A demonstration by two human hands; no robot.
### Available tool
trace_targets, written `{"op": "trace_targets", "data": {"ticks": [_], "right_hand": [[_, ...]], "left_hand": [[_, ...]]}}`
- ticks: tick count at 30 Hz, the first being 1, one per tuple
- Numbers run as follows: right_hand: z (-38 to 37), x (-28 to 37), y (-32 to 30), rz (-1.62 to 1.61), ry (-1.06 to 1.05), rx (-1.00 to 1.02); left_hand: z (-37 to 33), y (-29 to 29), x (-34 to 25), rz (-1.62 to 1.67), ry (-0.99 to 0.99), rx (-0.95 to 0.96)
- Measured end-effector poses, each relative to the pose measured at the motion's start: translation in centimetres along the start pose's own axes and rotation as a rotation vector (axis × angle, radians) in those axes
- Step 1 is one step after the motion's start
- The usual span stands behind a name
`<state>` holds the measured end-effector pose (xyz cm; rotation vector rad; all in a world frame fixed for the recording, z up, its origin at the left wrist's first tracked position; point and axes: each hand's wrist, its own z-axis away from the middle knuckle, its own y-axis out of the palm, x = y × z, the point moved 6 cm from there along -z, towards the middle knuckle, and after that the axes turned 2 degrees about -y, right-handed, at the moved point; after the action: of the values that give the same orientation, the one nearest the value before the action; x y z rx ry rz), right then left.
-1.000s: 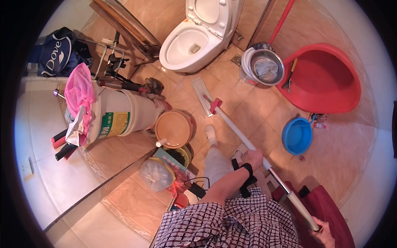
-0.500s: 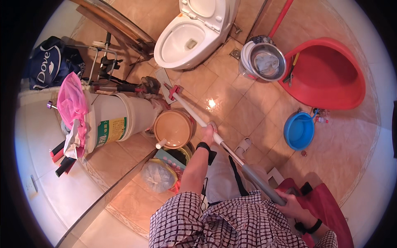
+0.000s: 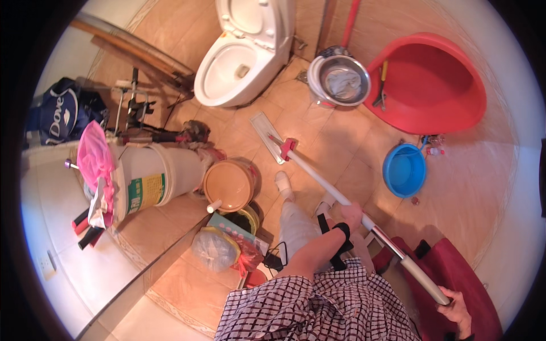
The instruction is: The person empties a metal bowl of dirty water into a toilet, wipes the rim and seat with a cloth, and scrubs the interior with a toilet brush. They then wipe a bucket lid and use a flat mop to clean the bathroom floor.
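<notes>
A flat mop (image 3: 319, 180) runs slantwise across the head view, with a white pole, a red joint and a grey lower grip. Its flat rectangular head (image 3: 267, 136) lies on the tiled floor, in front of the toilet. My left hand (image 3: 351, 215) is wrapped round the white pole about halfway along. My right hand (image 3: 456, 311) grips the end of the grey handle at the lower right, with its fingers round the tip. My feet in light slippers (image 3: 282, 183) stand just behind the mop head.
Ahead is a white toilet (image 3: 233, 74) with its lid up. At the right are a metal basin (image 3: 364, 91) on a bucket, a red tub (image 3: 478, 108) and a blue basin (image 3: 392, 184). White buckets (image 3: 185, 170), an orange-lidded tub (image 3: 228, 184) and bags (image 3: 213, 250) line the left.
The mop head has moved right and nearer, away from the buckets. Both hands have shifted right and down with the pole, and a foot has come into view.
</notes>
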<state>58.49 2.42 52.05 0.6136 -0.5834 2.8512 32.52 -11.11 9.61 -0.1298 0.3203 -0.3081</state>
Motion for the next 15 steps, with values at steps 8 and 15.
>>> {"op": "trace_targets", "data": {"ticks": [8, 15], "right_hand": [[4.4, -1.6, 2.6, -0.317, 0.256, 0.03], [-1.3, -3.5, 9.8, -0.382, 0.283, 0.078]], "left_hand": [[5.0, 1.9, -0.5, -0.046, 0.142, 0.091], [-6.6, -2.5, -4.4, -0.287, 0.263, 0.123]]}}
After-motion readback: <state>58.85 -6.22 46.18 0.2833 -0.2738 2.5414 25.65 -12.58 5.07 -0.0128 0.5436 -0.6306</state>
